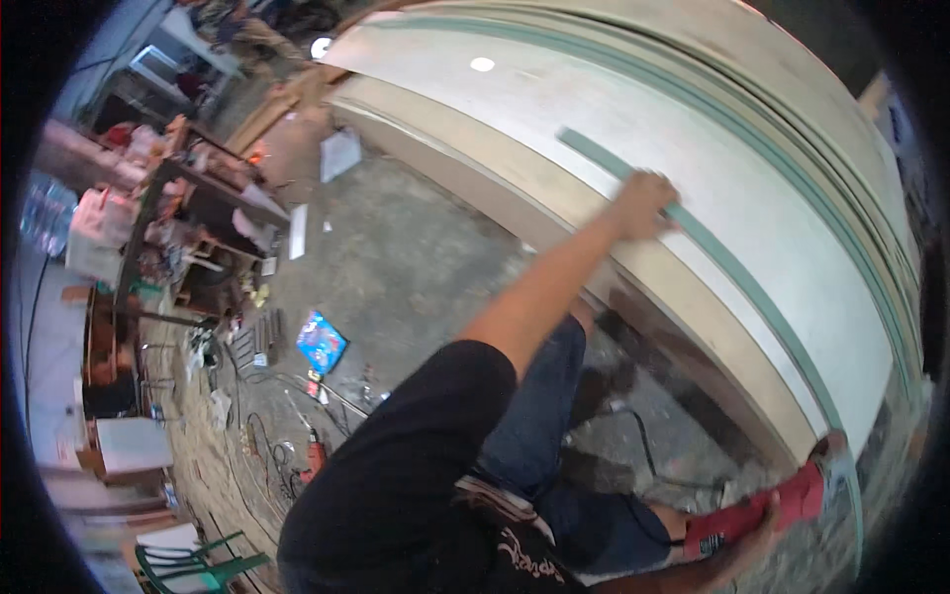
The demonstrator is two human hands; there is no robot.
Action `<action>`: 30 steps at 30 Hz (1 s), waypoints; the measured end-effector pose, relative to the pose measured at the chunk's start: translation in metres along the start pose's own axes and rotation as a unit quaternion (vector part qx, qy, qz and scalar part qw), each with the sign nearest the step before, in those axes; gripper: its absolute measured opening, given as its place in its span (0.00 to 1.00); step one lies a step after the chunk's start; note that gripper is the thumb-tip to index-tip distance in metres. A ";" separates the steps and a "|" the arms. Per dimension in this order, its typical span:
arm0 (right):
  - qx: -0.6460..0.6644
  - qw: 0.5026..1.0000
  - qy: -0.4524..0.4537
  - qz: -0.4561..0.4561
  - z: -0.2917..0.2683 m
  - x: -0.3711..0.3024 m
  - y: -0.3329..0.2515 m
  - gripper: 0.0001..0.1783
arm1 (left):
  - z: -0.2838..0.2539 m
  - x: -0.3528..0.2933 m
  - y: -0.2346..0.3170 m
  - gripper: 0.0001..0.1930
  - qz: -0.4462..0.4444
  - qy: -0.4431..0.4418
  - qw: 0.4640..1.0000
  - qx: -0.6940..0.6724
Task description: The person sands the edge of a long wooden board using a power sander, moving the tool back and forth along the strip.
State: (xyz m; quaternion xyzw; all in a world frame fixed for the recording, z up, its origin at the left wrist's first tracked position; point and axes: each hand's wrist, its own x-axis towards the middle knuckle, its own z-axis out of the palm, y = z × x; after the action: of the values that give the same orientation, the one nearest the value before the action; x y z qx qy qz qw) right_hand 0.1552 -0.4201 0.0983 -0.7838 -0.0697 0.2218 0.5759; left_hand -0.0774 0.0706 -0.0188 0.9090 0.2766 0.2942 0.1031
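A long grey-green strip lies along the white surface of a big board. My left hand is closed over it with the fingers curled, pressing it to the board. At the lower right my right hand grips a red angle grinder by its body. The grinder's head is at the board's near right corner, against the strip, whose end hangs past the edge. Whether the disc touches the strip cannot be made out.
Another green strip runs along the board's far side. On the concrete floor are a blue packet, a red drill and loose cables. A cluttered wooden rack stands left, a green chair lower left. A person is at the far left.
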 end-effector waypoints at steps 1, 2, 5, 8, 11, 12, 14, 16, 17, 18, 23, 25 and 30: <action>0.017 1.000 -0.003 -0.001 0.017 -0.001 0.004 0.28 | 0.004 -0.004 0.003 0.27 0.023 0.033 0.999 0.010; 0.024 1.000 0.009 0.003 0.023 -0.008 0.008 0.29 | 0.006 -0.008 0.012 0.27 0.008 0.013 1.000 -0.020; 0.026 0.997 0.078 0.010 0.020 -0.040 0.003 0.31 | -0.001 -0.003 0.007 0.27 0.018 0.019 0.999 -0.046; -0.010 0.997 0.076 0.032 0.004 -0.059 0.027 0.35 | -0.016 0.004 0.002 0.26 0.024 -0.079 0.996 0.015; 0.079 0.975 0.206 0.024 0.057 -0.125 0.016 0.34 | -0.027 -0.003 0.005 0.20 0.053 -0.093 0.994 -0.012; 0.083 0.975 0.206 0.011 0.075 -0.136 0.009 0.34 | -0.023 -0.009 0.005 0.20 0.061 -0.097 0.993 -0.027; 0.078 0.973 0.215 -0.007 0.088 -0.151 0.001 0.35 | -0.016 -0.018 0.005 0.17 0.024 -0.036 0.998 -0.038; 0.050 0.970 0.236 -0.006 0.091 -0.162 -0.001 0.35 | -0.007 -0.024 0.020 0.17 0.008 -0.025 0.998 -0.059; 0.044 0.970 0.240 -0.009 0.100 -0.165 -0.006 0.35 | -0.004 -0.026 0.025 0.18 -0.010 -0.012 0.998 -0.064; 0.041 0.975 0.216 -0.035 0.108 -0.168 -0.012 0.35 | -0.005 -0.031 0.030 0.18 -0.018 -0.016 0.997 -0.069; 0.028 0.983 0.147 -0.110 0.197 -0.159 -0.082 0.34 | -0.005 -0.043 0.048 0.24 -0.064 0.017 0.997 -0.039; 0.044 0.982 0.076 -0.169 0.237 -0.143 -0.108 0.31 | -0.004 -0.046 0.048 0.25 -0.062 0.013 0.995 -0.073; 0.027 0.985 -0.084 -0.148 0.287 -0.080 -0.142 0.27 | -0.006 -0.054 0.040 0.25 -0.047 0.035 0.997 -0.044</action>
State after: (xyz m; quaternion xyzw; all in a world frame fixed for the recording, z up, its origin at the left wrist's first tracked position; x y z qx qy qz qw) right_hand -0.0181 -0.1522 0.1842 -0.7273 -0.2275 0.2011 0.6155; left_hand -0.0994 0.0070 -0.0260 0.8789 0.3093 0.3323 0.1465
